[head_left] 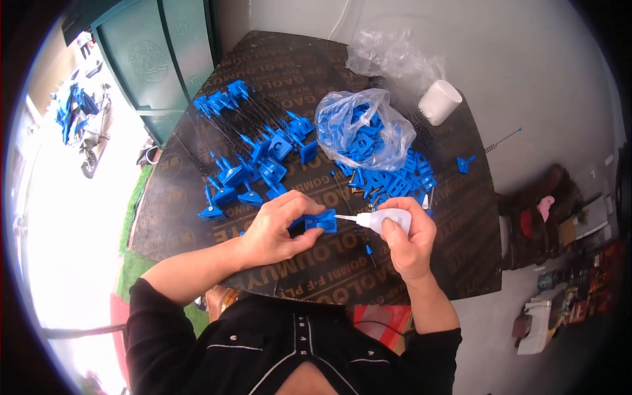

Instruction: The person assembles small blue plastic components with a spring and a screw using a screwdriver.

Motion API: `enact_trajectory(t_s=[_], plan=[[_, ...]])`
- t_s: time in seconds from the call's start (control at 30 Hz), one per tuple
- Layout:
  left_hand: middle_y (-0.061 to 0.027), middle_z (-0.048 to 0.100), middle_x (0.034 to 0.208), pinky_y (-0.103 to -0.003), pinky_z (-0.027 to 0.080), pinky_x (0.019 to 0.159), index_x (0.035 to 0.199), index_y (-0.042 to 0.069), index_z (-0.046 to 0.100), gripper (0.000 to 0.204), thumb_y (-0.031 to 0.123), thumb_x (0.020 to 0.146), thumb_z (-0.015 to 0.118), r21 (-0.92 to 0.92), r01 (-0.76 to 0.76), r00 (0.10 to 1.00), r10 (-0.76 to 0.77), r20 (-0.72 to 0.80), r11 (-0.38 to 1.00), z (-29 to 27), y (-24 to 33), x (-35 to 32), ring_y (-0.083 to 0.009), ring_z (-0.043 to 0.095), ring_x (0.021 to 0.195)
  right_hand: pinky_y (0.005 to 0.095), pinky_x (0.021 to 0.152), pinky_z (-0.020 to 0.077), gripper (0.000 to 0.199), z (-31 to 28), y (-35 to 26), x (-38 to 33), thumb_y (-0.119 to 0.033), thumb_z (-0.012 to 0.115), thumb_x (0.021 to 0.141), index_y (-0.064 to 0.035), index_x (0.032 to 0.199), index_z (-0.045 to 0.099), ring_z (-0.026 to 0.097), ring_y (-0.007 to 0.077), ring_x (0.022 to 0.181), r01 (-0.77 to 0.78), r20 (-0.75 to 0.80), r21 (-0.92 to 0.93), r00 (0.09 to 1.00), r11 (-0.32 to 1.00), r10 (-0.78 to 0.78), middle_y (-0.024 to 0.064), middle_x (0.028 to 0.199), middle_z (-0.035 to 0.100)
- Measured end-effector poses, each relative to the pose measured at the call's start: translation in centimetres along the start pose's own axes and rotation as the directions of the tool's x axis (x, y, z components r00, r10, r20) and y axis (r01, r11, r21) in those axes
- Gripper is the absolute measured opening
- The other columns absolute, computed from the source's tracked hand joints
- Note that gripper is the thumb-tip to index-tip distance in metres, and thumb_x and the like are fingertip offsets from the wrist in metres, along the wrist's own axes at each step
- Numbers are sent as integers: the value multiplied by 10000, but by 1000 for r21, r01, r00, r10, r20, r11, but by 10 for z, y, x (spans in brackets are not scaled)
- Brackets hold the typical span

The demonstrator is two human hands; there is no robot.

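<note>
My left hand (280, 227) pinches a small blue plastic part (321, 222) between thumb and fingers above the near middle of the table. In my right hand (413, 245) is a white squeeze bottle (395, 216), lying sideways with its thin nozzle pointing left. The nozzle tip is at the right upper edge of the blue part; whether the two touch, I cannot tell. A small blue-tipped piece with a thin dark stem (369, 250) lies on the table below the bottle. My left fingers hide the left side of the blue part.
Blue assemblies with black springs (253, 155) cover the table's left. A clear bag of blue parts (362, 135) stands at the centre back, with loose blue pieces (401, 178) and screws before it. A white cylinder (440, 103) and crumpled clear plastic (388, 56) are farther back.
</note>
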State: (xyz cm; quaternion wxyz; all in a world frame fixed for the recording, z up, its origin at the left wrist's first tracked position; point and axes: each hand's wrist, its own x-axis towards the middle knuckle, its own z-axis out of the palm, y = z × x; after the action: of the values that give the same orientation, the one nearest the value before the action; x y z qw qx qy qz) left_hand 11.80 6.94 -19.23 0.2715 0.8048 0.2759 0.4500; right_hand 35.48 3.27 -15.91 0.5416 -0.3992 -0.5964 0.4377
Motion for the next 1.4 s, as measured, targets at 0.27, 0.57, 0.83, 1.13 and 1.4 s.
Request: enact_trajectory(t_s=[0.27, 0.57, 0.83, 1.13, 1.4], plan=[[-124, 621, 878, -330, 511, 690, 995, 11, 598, 293, 44, 734, 728, -34, 12, 999, -13, -43, 999, -1, 1, 0, -268, 625, 805, 197, 517, 382, 253, -5, 16, 7, -192, 619, 894, 5, 1040, 553, 502, 73, 621, -239, 134, 437, 971, 867, 199, 47, 792, 570], [-131, 628, 914, -328, 506, 708, 1000, 6, 597, 296, 22, 732, 723, -53, 47, 998, -49, -33, 997, -2, 2, 0, -269, 627, 829, 352, 679, 513, 358, -10, 10, 9, -121, 674, 834, -13, 1123, 492, 605, 215, 765, -261, 282, 651, 955, 712, 93, 146, 931, 596], [-126, 639, 948, -298, 504, 734, 1013, -8, 594, 291, 26, 750, 713, -97, 53, 998, -57, -36, 994, 1, -4, -5, -225, 636, 843, 373, 790, 501, 344, -39, 9, -17, -116, 635, 858, 8, 1163, 536, 608, 253, 887, -59, 49, 614, 998, 787, 37, 138, 1000, 612], [-56, 630, 958, -254, 492, 741, 1090, -23, 558, 280, 27, 835, 662, -410, 315, 948, -305, 92, 856, -6, 13, 2, -97, 585, 873, 221, 664, 387, 229, -110, 20, -54, -103, 601, 894, -13, 1102, 565, 479, 80, 750, 117, -461, 27, 883, 993, -91, 17, 924, 573], [-35, 590, 1019, -214, 469, 766, 1119, -17, 524, 303, 5, 847, 656, -558, 351, 934, -326, 147, 752, -14, 23, 11, -69, 555, 901, 257, 605, 437, 138, -159, 32, -78, -83, 648, 845, 19, 904, 577, 509, 82, 647, -300, -585, -592, 798, 748, -143, 21, 731, 577]])
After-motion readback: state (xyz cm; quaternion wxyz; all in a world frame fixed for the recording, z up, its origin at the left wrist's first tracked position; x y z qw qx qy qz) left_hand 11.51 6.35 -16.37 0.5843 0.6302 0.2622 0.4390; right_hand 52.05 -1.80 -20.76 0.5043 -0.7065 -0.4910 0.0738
